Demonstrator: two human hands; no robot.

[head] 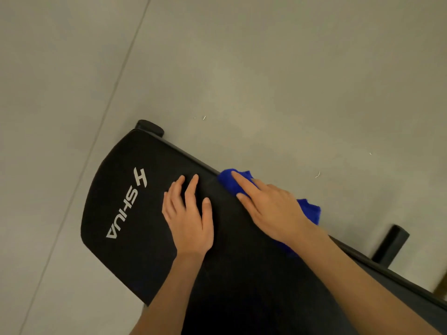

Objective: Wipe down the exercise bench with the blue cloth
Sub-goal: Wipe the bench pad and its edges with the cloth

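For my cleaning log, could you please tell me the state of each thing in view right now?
exercise bench, black top facing up, both hands on it.
blue cloth, bunched at the bench's right edge, partly hanging over it, pressed under the right hand.
left hand, flat on the bench top, holding nothing.
right hand, laid flat, pressing on the cloth.
floor, grey, a few small light specks near the bench.
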